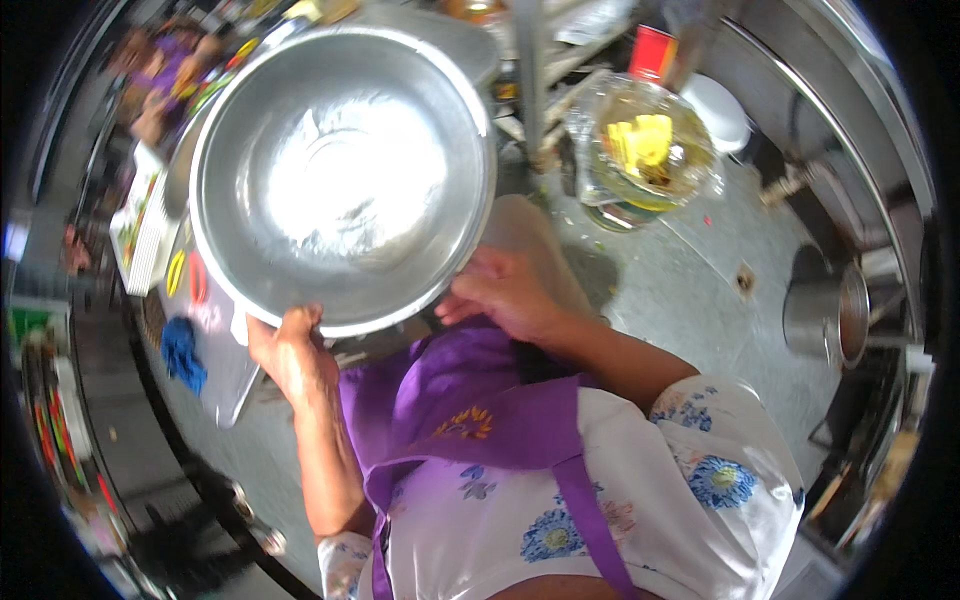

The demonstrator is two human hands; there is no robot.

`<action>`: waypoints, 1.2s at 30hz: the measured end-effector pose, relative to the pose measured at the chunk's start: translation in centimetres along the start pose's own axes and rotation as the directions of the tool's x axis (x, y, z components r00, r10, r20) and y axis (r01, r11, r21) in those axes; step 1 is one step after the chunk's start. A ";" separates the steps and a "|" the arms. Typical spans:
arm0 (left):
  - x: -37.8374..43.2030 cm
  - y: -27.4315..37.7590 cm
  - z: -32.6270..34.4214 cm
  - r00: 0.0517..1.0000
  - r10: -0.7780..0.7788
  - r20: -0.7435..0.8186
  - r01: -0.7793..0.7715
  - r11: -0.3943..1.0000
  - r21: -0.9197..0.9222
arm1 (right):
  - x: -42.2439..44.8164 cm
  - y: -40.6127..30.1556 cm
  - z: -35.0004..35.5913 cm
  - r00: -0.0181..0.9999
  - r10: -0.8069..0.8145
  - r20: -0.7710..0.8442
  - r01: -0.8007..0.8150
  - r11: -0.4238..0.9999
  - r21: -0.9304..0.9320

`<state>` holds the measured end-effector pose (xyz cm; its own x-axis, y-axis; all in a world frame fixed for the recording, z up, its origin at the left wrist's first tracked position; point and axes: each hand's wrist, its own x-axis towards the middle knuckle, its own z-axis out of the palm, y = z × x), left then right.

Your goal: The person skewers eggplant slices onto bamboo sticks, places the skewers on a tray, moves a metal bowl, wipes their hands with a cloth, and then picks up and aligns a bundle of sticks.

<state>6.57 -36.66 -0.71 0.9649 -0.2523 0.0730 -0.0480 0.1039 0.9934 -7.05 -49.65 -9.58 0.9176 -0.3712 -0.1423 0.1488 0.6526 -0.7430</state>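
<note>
A large, round metal basin [341,180] with a bright rim is held up before me, its shiny inside facing the camera, no contents visible in it. My left hand [296,352] grips the rim at its lower left, thumb over the edge. Near the lower right rim is my right hand [499,292], slightly blurred, its fingers loosely curled; whether it touches the basin cannot be told. A purple apron [465,420] lies below both hands.
At left stand white trays [142,247] with food and a crumpled blue cloth [182,354] on a counter. A plastic-lined container [652,142] stands at upper right, a metal pot [825,315] at far right. A person in purple [169,64] is at upper left.
</note>
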 end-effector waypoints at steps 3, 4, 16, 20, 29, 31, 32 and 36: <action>-0.4 -1.0 2.9 0.999 0.003 0.050 -0.006 0.999 0.051 | -0.9 -1.2 -0.5 0.990 0.019 -0.141 0.007 0.984 0.179; -0.6 -1.2 3.3 0.996 -0.021 0.090 0.013 0.996 0.090 | -1.3 -1.6 -0.8 0.986 0.010 -0.167 0.023 0.980 0.198; -3.6 -2.6 8.6 0.810 -0.097 0.578 0.025 0.991 0.132 | -1.5 -2.4 -7.7 0.825 -0.270 -0.496 0.453 0.841 0.296; -3.4 -4.6 6.8 0.788 -0.125 0.603 0.008 0.981 0.193 | -2.6 -4.8 -11.9 0.837 -0.348 -0.422 0.478 0.841 0.255; -2.9 -5.0 4.0 0.874 -0.273 0.402 0.181 0.951 0.251 | -0.4 -10.0 -19.5 0.756 -0.428 -0.495 0.640 0.643 0.421; -2.7 -5.1 3.2 0.891 -0.246 0.381 0.161 0.957 0.242 | 0.1 -10.9 -20.3 0.767 -0.401 -0.501 0.619 0.667 0.415; -2.6 -5.2 3.1 0.898 -0.242 0.367 0.159 0.957 0.242 | 0.4 -11.4 -20.7 0.772 -0.388 -0.503 0.609 0.678 0.411; -2.2 -5.2 3.1 0.911 -0.241 0.335 0.155 0.952 0.264 | 1.8 -11.7 -23.0 0.757 -0.469 -0.455 0.653 0.579 0.489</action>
<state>3.90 -39.61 -5.77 0.8038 -0.5773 -0.1434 0.0353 -0.1943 0.9803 -15.59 -73.14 -16.15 0.4569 -0.8877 -0.0565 0.8654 0.4583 -0.2029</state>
